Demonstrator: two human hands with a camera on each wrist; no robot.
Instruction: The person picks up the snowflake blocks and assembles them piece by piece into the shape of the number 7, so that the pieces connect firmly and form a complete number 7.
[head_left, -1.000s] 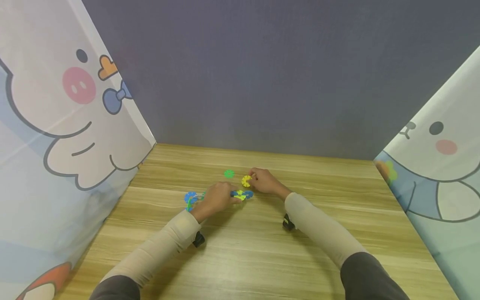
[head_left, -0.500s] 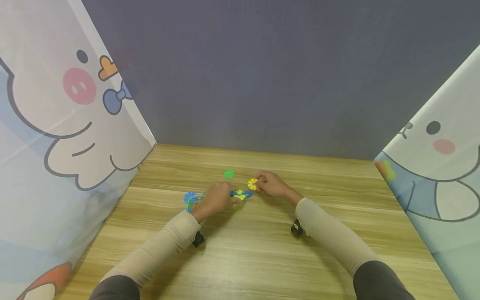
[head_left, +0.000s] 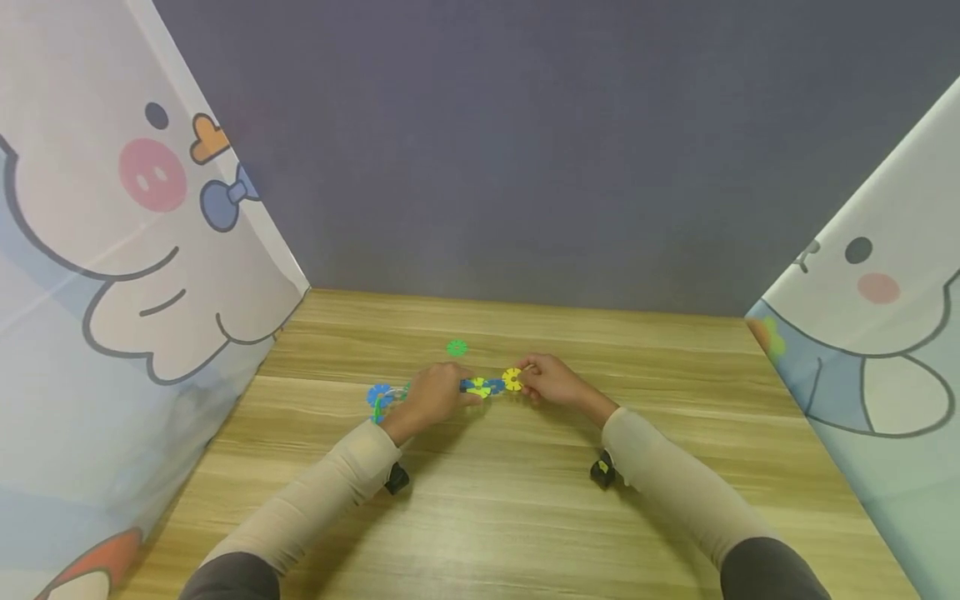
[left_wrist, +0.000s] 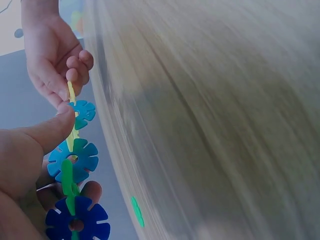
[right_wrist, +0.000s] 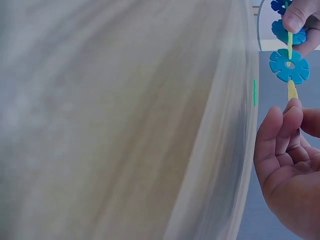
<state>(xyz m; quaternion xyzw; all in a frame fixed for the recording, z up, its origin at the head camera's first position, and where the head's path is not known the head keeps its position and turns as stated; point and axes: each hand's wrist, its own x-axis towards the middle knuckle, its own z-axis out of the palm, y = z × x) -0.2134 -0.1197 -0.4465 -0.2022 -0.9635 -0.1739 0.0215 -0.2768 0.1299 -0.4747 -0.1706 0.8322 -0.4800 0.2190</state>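
My left hand [head_left: 435, 396] grips a chain of slotted plastic snowflake discs, thumb on one side and fingers behind. In the head view, a yellow-green disc [head_left: 478, 387] and a blue disc [head_left: 497, 387] stick out to its right, and another blue disc [head_left: 380, 396] shows on its left. The fingertips of my right hand [head_left: 558, 383] pinch a yellow disc [head_left: 512, 380]. Seen from the right wrist, that yellow disc stands edge-on against the rim of the chain's end blue disc [right_wrist: 290, 66]; how deep the slots mesh I cannot tell. My palm hides the chain's middle.
A loose green disc [head_left: 457, 347] lies on the wooden table [head_left: 480, 517] behind the hands. A grey panel [head_left: 480, 150] rises at the table's far edge. Cartoon-printed sheets stand on the left [head_left: 112, 275] and right [head_left: 885, 333].
My right hand has moved right and slightly toward me with the yellow disc, bringing it to the chain's right end. My left hand and the chain have stayed almost still.
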